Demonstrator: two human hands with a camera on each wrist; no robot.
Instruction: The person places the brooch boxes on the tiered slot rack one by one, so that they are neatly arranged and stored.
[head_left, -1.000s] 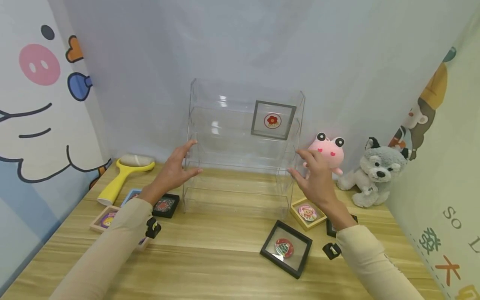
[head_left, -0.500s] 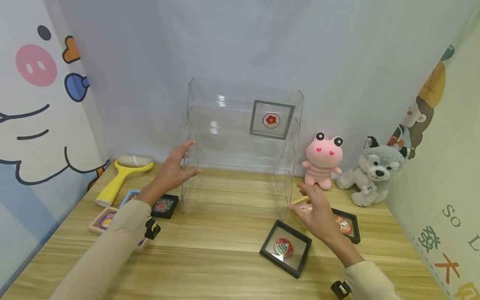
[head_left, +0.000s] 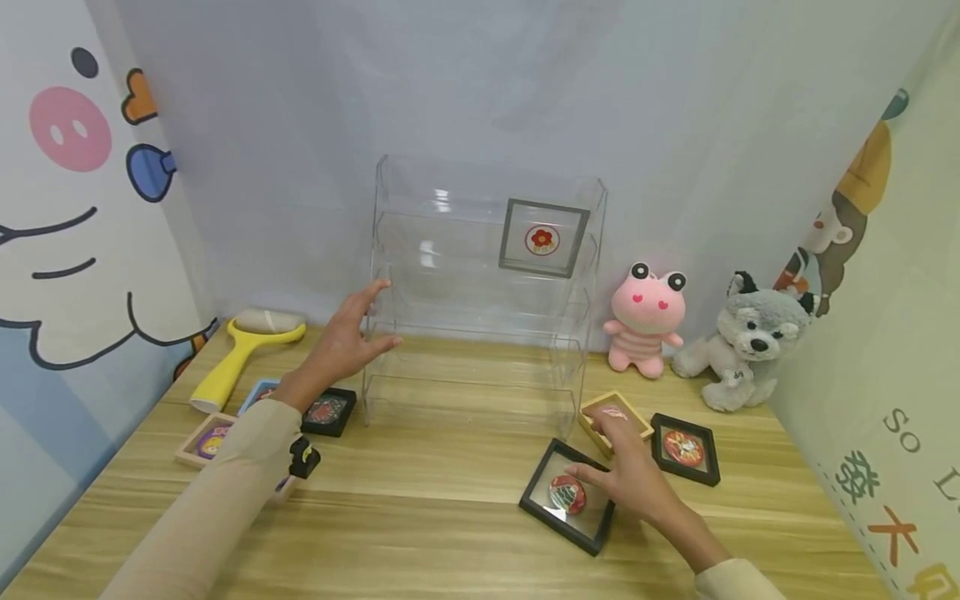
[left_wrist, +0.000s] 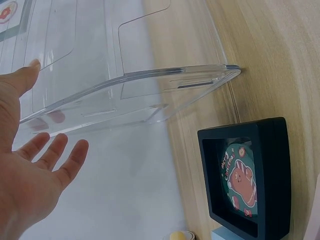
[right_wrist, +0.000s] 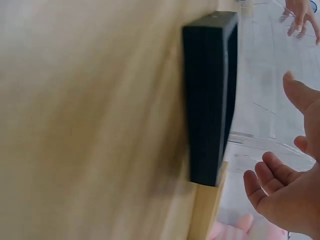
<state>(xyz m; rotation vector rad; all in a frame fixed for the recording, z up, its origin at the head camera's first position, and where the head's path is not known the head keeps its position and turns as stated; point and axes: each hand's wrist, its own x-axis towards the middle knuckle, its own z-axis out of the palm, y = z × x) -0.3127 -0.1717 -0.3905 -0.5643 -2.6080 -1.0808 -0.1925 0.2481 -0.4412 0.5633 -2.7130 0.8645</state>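
A clear acrylic tiered stand (head_left: pixel 480 325) stands upright at the back of the table. My left hand (head_left: pixel 341 343) is at its left side, thumb and fingers spread on either side of the side panel (left_wrist: pixel 145 77); whether they touch it I cannot tell. A grey-edged frame (head_left: pixel 508 237) with a red flower badge sits on an upper tier at the right. My right hand (head_left: pixel 633 475) hovers over the right side of a black display frame (head_left: pixel 558 521) with a tree badge (head_left: pixel 567 495), fingers extended and holding nothing. In the right wrist view this frame (right_wrist: pixel 205 105) is beside the fingers.
A wooden frame (head_left: pixel 641 425) and another black frame (head_left: pixel 686 448) lie at right, before a pink plush (head_left: pixel 647 321) and a grey plush dog (head_left: pixel 757 342). At left are a yellow lint roller (head_left: pixel 225 367), a black frame (head_left: pixel 330 412) and a pale wooden frame (head_left: pixel 197 446).
My right hand has left the stand's right side, coming down and toward me to the tree-badge frame. My left hand stays at the stand's left side.
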